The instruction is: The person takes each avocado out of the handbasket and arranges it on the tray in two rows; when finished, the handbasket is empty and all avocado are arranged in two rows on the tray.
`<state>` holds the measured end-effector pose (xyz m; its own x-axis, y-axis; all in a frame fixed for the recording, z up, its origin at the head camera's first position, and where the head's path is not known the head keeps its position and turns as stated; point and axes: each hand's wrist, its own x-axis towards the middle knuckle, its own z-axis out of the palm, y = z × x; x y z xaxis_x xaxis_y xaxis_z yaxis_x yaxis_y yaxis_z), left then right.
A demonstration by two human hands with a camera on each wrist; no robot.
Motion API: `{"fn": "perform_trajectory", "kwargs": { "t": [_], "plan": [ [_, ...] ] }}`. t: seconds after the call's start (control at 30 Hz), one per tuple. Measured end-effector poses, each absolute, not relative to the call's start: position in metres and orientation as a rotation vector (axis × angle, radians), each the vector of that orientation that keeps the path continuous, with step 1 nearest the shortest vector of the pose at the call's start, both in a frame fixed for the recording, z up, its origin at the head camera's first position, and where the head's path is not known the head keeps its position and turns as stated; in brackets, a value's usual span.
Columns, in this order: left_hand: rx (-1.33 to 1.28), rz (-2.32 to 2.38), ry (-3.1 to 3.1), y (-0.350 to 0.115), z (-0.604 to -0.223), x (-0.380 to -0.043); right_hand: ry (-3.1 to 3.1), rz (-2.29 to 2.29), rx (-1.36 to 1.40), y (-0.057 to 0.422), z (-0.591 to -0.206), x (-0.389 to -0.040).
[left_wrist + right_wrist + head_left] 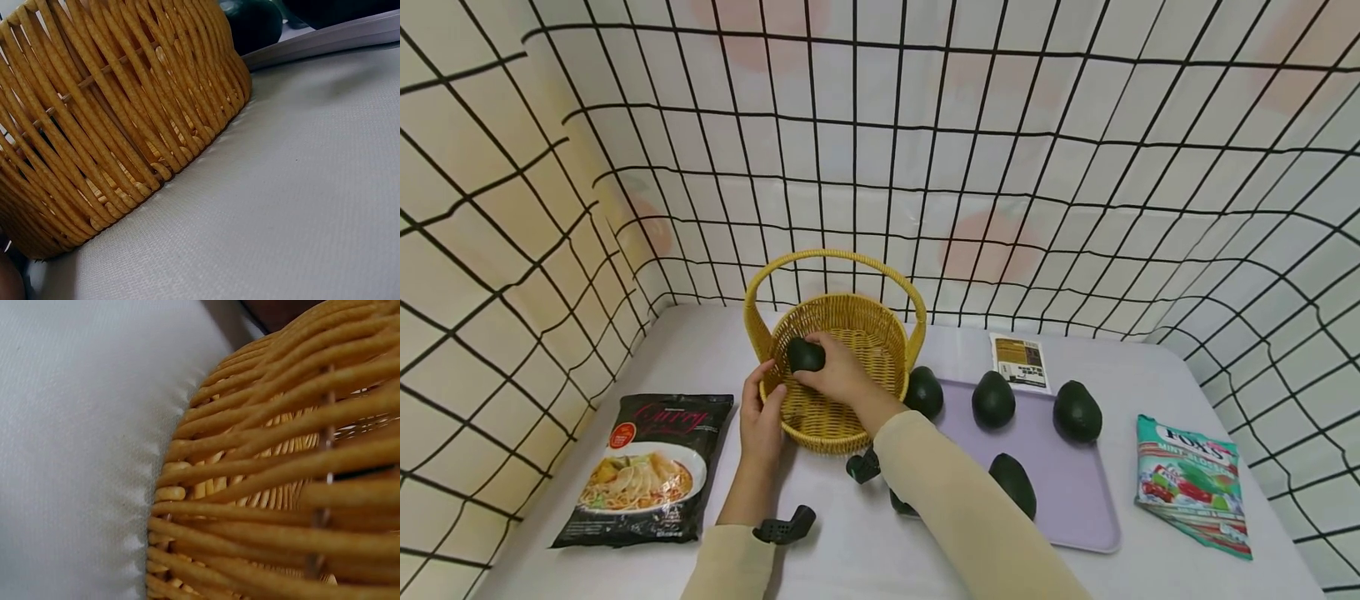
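My right hand (833,367) reaches inside a yellow wicker basket (827,442) and holds a dark green avocado (805,356) near the left inner wall. The basket's arched handle (835,252) stands up. At the basket's left edge, my left hand (762,412) grips the rim between thumb and fingers. Both wrist views are largely filled by the woven basket wall (125,100), (281,481); the avocado in my hand does not show there. To the right, a pale purple tray (1075,500) bears several more avocados (992,400), one partly hidden by my right sleeve.
A black noodle packet (647,467) lies at the left. Behind the tray is a small brown and white packet (1020,362), and a teal Fox's sweets bag (1191,483) lies at the far right. Black wire mesh (887,129) encloses the white-covered table at the back and sides.
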<state>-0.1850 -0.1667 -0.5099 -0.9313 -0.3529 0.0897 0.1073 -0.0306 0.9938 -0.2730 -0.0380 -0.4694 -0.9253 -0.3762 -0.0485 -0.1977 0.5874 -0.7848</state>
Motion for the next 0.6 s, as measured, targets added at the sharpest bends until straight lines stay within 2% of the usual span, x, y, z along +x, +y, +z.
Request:
{"fn": "perform_trajectory", "kwargs": {
  "t": [0.6],
  "plan": [
    [0.268, -2.037, -1.927, -0.1655, -0.5096, -0.1841, 2.647, -1.313, -0.435, -0.0357, -0.4676, -0.2729]
  ]
}}
